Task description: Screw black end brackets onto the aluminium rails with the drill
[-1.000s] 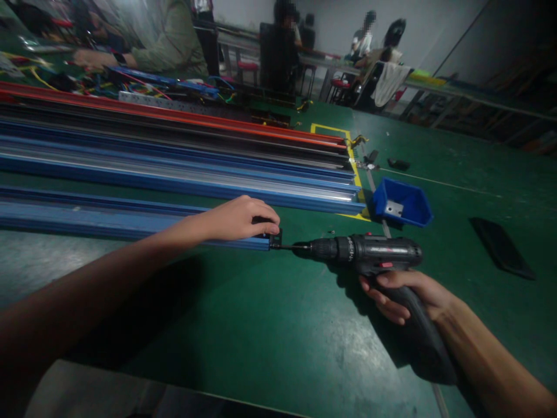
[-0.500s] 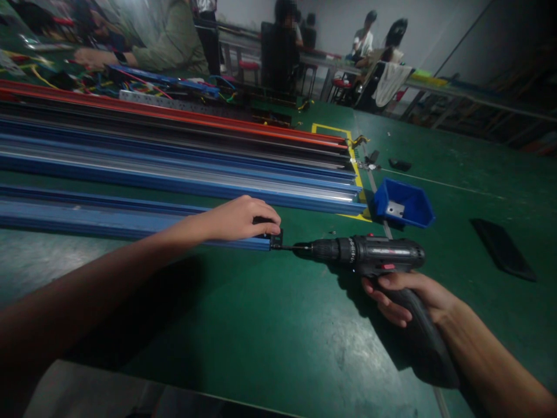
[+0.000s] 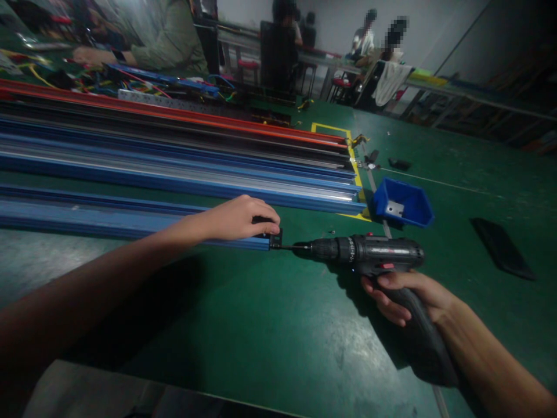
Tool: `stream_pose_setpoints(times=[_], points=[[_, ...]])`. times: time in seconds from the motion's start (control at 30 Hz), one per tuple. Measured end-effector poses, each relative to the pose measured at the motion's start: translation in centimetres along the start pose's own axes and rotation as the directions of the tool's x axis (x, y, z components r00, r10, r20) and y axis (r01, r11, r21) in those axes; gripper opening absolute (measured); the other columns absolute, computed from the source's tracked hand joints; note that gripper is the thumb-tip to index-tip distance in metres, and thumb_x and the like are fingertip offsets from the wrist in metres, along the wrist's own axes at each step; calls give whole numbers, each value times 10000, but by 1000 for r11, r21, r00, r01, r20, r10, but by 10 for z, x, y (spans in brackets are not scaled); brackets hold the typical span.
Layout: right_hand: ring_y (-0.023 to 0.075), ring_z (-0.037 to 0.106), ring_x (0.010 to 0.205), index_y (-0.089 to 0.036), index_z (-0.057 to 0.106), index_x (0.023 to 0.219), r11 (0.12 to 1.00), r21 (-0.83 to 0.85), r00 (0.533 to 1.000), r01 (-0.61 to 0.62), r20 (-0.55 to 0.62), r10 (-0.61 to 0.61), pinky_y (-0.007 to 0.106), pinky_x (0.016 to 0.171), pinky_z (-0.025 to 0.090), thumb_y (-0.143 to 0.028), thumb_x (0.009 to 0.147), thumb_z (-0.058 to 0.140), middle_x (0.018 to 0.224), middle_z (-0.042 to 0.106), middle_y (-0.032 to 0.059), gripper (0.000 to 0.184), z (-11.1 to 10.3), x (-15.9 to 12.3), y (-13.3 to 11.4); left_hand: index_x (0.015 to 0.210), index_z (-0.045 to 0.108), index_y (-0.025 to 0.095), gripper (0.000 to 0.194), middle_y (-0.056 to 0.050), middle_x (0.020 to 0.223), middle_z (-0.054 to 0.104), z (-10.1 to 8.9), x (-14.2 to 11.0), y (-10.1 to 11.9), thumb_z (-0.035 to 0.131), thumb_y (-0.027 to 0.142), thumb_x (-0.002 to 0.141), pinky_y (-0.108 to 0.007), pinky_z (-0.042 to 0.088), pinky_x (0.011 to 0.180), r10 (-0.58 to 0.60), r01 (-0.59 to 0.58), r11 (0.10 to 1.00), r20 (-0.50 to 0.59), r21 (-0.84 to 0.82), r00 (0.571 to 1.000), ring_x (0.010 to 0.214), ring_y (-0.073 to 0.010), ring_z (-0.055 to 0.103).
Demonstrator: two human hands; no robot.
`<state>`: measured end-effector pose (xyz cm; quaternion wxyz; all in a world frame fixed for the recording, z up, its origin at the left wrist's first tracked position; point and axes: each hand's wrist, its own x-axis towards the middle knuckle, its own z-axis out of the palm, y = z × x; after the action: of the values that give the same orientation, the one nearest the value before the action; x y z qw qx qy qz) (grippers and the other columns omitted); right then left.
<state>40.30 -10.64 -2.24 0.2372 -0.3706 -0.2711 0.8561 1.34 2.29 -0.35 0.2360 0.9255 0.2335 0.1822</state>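
Note:
My right hand [image 3: 404, 296] is wrapped round the handle of a black cordless drill [image 3: 374, 251], which lies level and points left. Its long thin bit [image 3: 285, 247] reaches the end of the nearest blue metal profile [image 3: 100, 216]. At that end sits a small black bracket [image 3: 275, 238], and the bit's tip meets it low down. My left hand [image 3: 243, 217] rests over the profile's end, thumb and fingers closed on the black bracket. The fingers partly cover the bracket, and the screw at the bit's tip, if any, is too small to make out.
Beyond lie more blue, black and orange profiles [image 3: 217, 119] side by side. A blue bin [image 3: 411, 203] with a small metal plate stands right of them. A dark flat object [image 3: 502, 248] lies farther right. A co-worker's hand [image 3: 93, 56] is near wires at the back left.

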Motion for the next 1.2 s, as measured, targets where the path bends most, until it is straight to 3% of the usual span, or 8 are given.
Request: stream_pose_setpoints(times=[1.2], points=[[57, 579, 420, -67, 765, 1014, 1000, 4, 999, 13, 51, -13, 193, 457, 565, -243, 890, 683, 749, 671, 52, 230, 1, 1, 0, 1030, 776, 239, 264, -12, 1062, 776, 0, 0, 0, 576, 406, 987, -252, 476, 903, -4, 4, 1000, 8, 23, 1000, 971, -156, 699]])
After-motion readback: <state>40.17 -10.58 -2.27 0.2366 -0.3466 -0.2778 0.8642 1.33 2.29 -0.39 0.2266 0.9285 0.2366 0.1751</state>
